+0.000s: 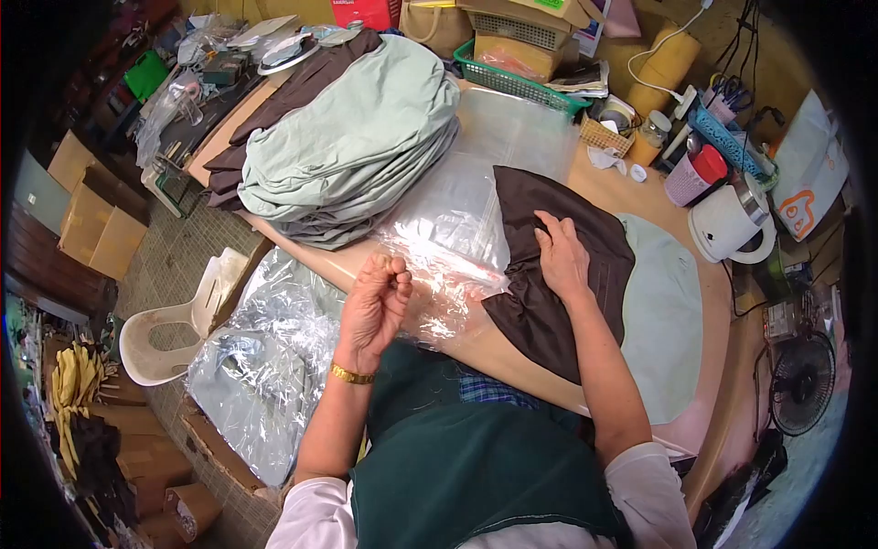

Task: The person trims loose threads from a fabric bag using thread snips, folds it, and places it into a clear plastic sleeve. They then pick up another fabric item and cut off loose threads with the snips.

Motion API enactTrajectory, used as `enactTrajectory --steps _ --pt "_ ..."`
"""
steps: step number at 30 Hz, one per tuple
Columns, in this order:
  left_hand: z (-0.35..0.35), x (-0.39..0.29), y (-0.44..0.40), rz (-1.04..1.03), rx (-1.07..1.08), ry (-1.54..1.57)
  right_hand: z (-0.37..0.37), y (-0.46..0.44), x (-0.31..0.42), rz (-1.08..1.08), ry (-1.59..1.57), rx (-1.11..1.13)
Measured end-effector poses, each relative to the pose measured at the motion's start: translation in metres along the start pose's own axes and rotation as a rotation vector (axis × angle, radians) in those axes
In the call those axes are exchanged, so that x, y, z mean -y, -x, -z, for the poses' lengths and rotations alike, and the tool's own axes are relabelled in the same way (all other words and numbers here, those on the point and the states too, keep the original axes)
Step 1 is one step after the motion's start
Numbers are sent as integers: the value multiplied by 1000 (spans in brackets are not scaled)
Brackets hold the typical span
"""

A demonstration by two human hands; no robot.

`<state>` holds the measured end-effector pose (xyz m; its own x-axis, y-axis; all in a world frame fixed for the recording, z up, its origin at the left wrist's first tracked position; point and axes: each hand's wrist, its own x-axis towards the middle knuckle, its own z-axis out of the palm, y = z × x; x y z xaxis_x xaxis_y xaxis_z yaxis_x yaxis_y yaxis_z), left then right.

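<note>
My left hand [375,297] is raised over the table's near edge, its fingers curled together; whether anything small is pinched in them cannot be made out. My right hand [562,256] lies open with fingers stretched on a dark brown folded cloth piece [599,242]. Beneath that cloth, a pale green cloth piece [663,320] shows on the right. Clear plastic bags [457,215] lie flat just left of the brown cloth and beside my left hand. A tall pile of pale green cloth [347,137] stands beyond my left hand, with dark brown cloth [306,78] along its far side.
Plastic-wrapped pale goods [251,393] sit low at the left, by a white plastic chair [174,329]. Along the back stand a green basket [517,78], a wicker basket [608,137] and a pink cup [686,178]. A white kettle [727,220] and a fan [802,382] are at the right.
</note>
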<state>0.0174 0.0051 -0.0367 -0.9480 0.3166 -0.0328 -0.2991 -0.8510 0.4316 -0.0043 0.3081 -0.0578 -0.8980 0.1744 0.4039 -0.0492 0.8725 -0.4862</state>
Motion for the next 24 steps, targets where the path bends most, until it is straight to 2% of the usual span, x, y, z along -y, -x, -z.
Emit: enactTrajectory --steps 3,5,7,9,13,20,24 --pt "2 -2 3 -4 -16 -23 14 -7 7 -99 -126 78" --pt "-2 -2 5 -17 -62 -33 37 -13 17 3 -188 265" --pt "-8 -2 6 -22 -65 -62 62 -7 45 3 -185 303" --pt "-15 -3 7 -29 -68 -92 81 3 63 181 -170 387" --pt "-24 0 7 -27 -45 -99 95 14 84 268 2 458" --pt "-40 3 15 -35 -19 -135 63 21 82 428 71 236" --pt "-41 -10 20 -29 -33 -134 52 19 76 374 141 260"
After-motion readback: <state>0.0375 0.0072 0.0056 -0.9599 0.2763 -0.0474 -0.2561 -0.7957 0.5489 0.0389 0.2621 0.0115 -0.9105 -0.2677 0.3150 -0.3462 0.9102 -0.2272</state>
